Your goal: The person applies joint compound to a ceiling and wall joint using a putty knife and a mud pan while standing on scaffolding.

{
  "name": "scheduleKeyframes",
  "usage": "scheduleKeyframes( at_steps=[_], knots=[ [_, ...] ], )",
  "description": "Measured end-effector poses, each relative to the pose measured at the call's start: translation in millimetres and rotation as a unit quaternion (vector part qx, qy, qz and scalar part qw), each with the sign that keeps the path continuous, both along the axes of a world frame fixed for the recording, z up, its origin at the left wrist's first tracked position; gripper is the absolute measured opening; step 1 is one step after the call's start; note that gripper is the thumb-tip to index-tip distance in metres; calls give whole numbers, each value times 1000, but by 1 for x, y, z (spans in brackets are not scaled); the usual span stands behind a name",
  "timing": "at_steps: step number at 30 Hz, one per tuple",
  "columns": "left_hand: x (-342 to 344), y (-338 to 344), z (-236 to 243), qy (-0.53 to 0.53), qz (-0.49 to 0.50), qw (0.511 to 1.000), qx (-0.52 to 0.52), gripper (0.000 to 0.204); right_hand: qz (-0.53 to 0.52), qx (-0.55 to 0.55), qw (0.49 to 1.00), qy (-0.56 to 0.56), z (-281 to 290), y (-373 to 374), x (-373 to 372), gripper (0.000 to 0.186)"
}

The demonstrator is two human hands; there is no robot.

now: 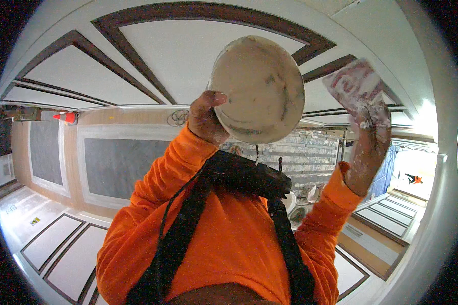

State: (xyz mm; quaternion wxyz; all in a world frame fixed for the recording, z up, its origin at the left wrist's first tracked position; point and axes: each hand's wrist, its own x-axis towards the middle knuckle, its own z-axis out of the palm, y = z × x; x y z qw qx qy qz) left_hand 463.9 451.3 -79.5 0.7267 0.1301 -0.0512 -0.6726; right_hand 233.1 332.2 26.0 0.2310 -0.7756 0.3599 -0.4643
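Observation:
My left hand [208,117] grips the rim of a round beige pan-like piece [259,89], thumb on its near edge and the other fingers hidden behind it. Beige paste and a few grey smears coat its face; how deep it is cannot be made out. Raised at the right, my right hand [374,127] is closed on the lower end of a flat pale scraper-like piece [352,81] with reddish markings. White paste streaks that piece and my fingers. Behind both hands is a white wall panel [188,56] edged by dark brown trim.
An orange cone [65,118] and a coil of wire [178,118] lie at the left. A white bucket [289,202] shows beside my strap. Blue sheeting [384,173] hangs at the right, near another person in orange [417,179] far off.

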Motion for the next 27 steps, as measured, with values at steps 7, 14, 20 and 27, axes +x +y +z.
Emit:
scheduleKeyframes(
  at_steps=[7, 14, 20, 27],
  knots=[
    [-12, -10, 2, -25, 46, 998, -42, 65, 90, -70, 902, 417, 24, 30, 96, 28],
    [-7, -1, -5, -45, 110, 993, -11, 58, 226, -138, 867, 423, 14, 41, 130, 29],
    [-3, 6, 6, 38, 118, 992, -21, 53, 387, 41, 816, 427, 14, 8, 142, 24],
    [-7, 9, 16, -32, 142, 988, -57, 57, 393, 318, 790, 348, -16, -80, 150, 40]
  ],
)
